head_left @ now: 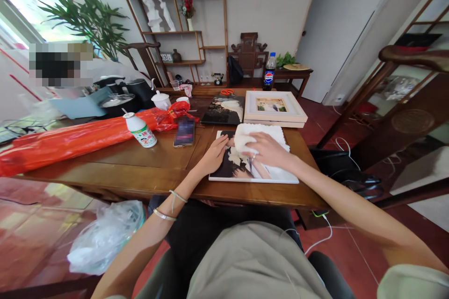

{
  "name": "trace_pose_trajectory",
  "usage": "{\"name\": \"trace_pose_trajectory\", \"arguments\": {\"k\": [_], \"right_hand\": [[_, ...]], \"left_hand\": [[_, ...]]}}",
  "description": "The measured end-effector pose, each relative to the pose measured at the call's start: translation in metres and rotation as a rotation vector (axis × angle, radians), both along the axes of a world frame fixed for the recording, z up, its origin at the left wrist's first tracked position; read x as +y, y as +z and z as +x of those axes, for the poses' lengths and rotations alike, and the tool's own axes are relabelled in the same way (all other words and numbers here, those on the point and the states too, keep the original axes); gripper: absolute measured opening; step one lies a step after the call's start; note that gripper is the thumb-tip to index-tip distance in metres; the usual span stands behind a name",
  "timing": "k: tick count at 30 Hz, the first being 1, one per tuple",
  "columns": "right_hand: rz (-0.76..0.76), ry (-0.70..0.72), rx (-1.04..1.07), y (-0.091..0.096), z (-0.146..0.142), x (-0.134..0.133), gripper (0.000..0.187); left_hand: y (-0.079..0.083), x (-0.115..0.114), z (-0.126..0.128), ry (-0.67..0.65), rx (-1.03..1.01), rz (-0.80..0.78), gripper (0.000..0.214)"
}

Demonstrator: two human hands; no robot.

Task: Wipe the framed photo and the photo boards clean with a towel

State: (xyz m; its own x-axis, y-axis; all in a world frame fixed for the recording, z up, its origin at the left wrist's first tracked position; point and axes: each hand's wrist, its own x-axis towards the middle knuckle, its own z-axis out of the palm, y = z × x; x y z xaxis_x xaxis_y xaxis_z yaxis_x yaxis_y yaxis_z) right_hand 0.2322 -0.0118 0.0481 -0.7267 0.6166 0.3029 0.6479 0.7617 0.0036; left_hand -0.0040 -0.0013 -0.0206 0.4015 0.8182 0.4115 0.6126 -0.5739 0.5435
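A flat photo print (pixel 242 168) lies on the wooden table (pixel 147 168) near its front edge. My left hand (pixel 213 155) rests flat on the print's left edge, fingers stretched out. My right hand (pixel 268 150) presses a white cloth (pixel 242 139) onto the picture, fingers closed over the cloth. More white cloth (pixel 270 133) spreads over the print's far right part.
A white framed picture (pixel 273 107) and a dark print (pixel 224 110) lie further back. A phone (pixel 184 132), a small white bottle (pixel 141 130) and a long red plastic bag (pixel 70 142) sit to the left. A cola bottle (pixel 269 72) stands behind. A clear plastic bag (pixel 105 236) lies on the floor.
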Motion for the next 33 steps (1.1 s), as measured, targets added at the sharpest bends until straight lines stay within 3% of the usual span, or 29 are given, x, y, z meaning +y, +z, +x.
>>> {"name": "trace_pose_trajectory", "arguments": {"k": [3,5,12,14,17,23,26,29,33], "right_hand": [[0.003,-0.018,-0.034,0.003,0.005,0.026,0.029],[0.007,-0.004,-0.03,0.002,0.002,0.02,0.03],[-0.039,0.164,-0.012,-0.013,-0.019,-0.096,0.027],[-0.063,0.202,-0.013,-0.012,-0.019,-0.111,0.027],[-0.097,0.204,0.009,-0.005,-0.012,-0.094,0.028],[-0.068,0.057,-0.024,0.008,0.009,0.0,0.029],[-0.072,0.011,-0.069,0.009,0.018,0.026,0.025],[-0.052,-0.034,-0.068,0.007,0.02,0.026,0.024],[-0.046,0.0,-0.053,0.004,0.009,-0.014,0.024]], "left_hand": [[0.0,-0.001,0.0,-0.009,0.006,0.003,0.044],[0.0,-0.001,0.0,-0.006,0.002,0.002,0.044],[-0.004,0.004,-0.004,-0.053,-0.037,0.003,0.045],[-0.005,0.006,-0.006,-0.066,-0.058,0.005,0.045],[-0.005,0.006,-0.006,-0.072,-0.045,0.014,0.044],[-0.001,0.001,-0.001,-0.016,0.017,0.016,0.044],[0.001,0.0,-0.001,-0.014,0.026,0.012,0.043],[0.001,-0.001,0.0,0.003,0.014,0.004,0.043],[0.001,-0.002,0.001,0.008,0.01,-0.002,0.044]]}}
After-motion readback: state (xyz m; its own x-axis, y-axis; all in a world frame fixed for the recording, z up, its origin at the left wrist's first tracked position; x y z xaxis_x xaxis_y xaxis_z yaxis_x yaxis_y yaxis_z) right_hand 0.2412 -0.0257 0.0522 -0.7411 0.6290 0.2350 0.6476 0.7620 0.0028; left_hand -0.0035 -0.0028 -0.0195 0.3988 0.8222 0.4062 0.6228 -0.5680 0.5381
